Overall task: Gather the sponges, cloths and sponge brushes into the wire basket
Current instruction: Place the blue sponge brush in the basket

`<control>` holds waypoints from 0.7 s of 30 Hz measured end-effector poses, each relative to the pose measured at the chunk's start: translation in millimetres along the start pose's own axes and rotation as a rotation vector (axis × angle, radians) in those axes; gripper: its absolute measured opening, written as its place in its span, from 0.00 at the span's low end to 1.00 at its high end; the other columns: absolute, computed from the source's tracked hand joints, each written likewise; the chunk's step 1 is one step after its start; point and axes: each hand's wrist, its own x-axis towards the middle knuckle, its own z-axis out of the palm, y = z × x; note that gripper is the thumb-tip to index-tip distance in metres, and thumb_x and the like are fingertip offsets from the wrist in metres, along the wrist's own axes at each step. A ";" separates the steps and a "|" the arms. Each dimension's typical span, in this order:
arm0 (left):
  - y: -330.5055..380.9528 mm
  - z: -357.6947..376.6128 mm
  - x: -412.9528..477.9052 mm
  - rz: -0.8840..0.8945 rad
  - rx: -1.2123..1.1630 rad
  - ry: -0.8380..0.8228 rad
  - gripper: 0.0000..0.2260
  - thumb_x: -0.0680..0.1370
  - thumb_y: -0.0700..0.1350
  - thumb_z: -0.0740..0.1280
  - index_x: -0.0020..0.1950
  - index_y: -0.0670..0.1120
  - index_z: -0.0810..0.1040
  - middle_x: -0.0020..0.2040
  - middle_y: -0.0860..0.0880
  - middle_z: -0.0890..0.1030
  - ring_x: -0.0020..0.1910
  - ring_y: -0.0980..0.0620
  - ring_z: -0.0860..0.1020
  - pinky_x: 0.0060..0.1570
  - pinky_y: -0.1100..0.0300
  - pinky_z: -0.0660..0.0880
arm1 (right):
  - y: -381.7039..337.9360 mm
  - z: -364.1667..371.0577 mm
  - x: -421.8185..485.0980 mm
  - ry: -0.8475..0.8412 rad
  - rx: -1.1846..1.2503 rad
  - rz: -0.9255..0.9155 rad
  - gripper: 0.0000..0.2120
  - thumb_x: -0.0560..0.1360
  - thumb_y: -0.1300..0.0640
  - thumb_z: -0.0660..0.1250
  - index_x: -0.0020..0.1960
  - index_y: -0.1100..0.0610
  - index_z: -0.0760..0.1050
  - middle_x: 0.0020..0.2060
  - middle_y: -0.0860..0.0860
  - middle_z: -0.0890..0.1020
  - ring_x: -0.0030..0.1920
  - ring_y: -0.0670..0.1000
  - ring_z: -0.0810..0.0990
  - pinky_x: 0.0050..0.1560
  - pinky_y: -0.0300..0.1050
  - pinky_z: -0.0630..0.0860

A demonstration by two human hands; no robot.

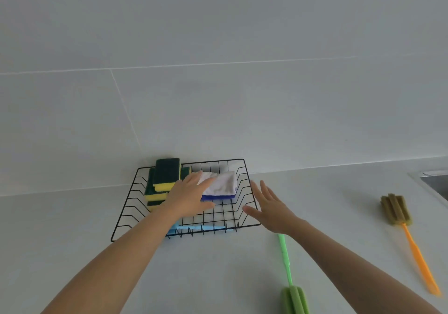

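Surface [218,277] is pale and plain, against a tiled wall [218,95]; a sink corner shows at far right. The wire basket [135,216] already has the sponges [164,178] and cloths [223,182]. My left hand [186,199] lies flat inside, my right hand [269,207] is spread and empty beside its rim. I judge that the next move is to grasp the green brush [286,265], then the orange brush [412,245].

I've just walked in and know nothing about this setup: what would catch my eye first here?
The black wire basket against the wall, holding stacked green-and-yellow sponges and a white cloth on a blue one. The left hand lies flat over the basket and the right hand hovers open at its right edge. On the counter, a green brush lies near the front and an orange brush far right.
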 end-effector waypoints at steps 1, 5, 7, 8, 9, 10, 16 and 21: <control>10.5 -0.5 1.7 0.038 -0.011 0.010 0.33 0.76 0.58 0.60 0.75 0.53 0.48 0.78 0.46 0.49 0.76 0.46 0.49 0.72 0.47 0.57 | 5.8 -1.6 -9.1 0.017 0.009 0.022 0.37 0.76 0.37 0.51 0.74 0.50 0.33 0.75 0.55 0.38 0.76 0.55 0.40 0.74 0.53 0.47; 52.8 5.4 8.1 0.175 -0.017 0.001 0.33 0.76 0.58 0.61 0.75 0.54 0.47 0.78 0.47 0.46 0.76 0.47 0.47 0.72 0.47 0.54 | 28.7 0.5 -44.9 0.048 0.037 0.117 0.40 0.76 0.37 0.52 0.73 0.51 0.29 0.75 0.55 0.35 0.76 0.56 0.39 0.74 0.54 0.46; 72.5 12.3 10.5 0.242 -0.024 -0.028 0.33 0.76 0.56 0.62 0.75 0.54 0.48 0.78 0.46 0.46 0.76 0.48 0.47 0.72 0.49 0.54 | 39.9 5.5 -61.7 0.050 0.061 0.173 0.41 0.75 0.37 0.52 0.72 0.51 0.28 0.75 0.56 0.35 0.76 0.56 0.39 0.74 0.54 0.46; 81.6 16.8 11.3 0.279 -0.015 -0.038 0.33 0.76 0.56 0.63 0.75 0.54 0.48 0.78 0.46 0.47 0.76 0.48 0.48 0.72 0.50 0.54 | 44.9 9.2 -69.5 0.047 0.075 0.201 0.41 0.75 0.36 0.52 0.72 0.51 0.28 0.75 0.56 0.35 0.76 0.56 0.40 0.74 0.53 0.47; 90.6 21.9 11.9 0.318 0.001 -0.047 0.33 0.76 0.55 0.63 0.75 0.53 0.49 0.78 0.46 0.48 0.76 0.49 0.48 0.72 0.51 0.54 | 49.3 13.7 -77.0 0.042 0.086 0.229 0.41 0.75 0.36 0.52 0.72 0.51 0.28 0.75 0.56 0.35 0.76 0.56 0.40 0.74 0.53 0.47; 99.4 27.5 12.5 0.357 0.026 -0.056 0.33 0.76 0.54 0.63 0.75 0.53 0.49 0.78 0.46 0.48 0.76 0.48 0.48 0.72 0.51 0.53 | 52.9 19.0 -84.2 0.035 0.094 0.255 0.41 0.75 0.36 0.52 0.72 0.51 0.28 0.75 0.56 0.35 0.76 0.56 0.40 0.74 0.53 0.47; 144.2 75.8 15.0 0.557 0.235 -0.158 0.31 0.77 0.46 0.63 0.75 0.52 0.50 0.78 0.45 0.48 0.76 0.45 0.48 0.73 0.47 0.50 | 62.6 58.4 -117.8 -0.055 0.162 0.390 0.43 0.75 0.35 0.53 0.72 0.53 0.28 0.75 0.55 0.36 0.76 0.56 0.40 0.75 0.53 0.47; 169.7 109.4 20.9 0.634 0.316 -0.221 0.27 0.78 0.41 0.60 0.74 0.51 0.52 0.77 0.43 0.49 0.76 0.43 0.50 0.72 0.45 0.52 | 60.8 84.0 -135.9 -0.122 0.232 0.505 0.44 0.75 0.36 0.55 0.73 0.55 0.30 0.76 0.55 0.38 0.76 0.56 0.42 0.74 0.53 0.49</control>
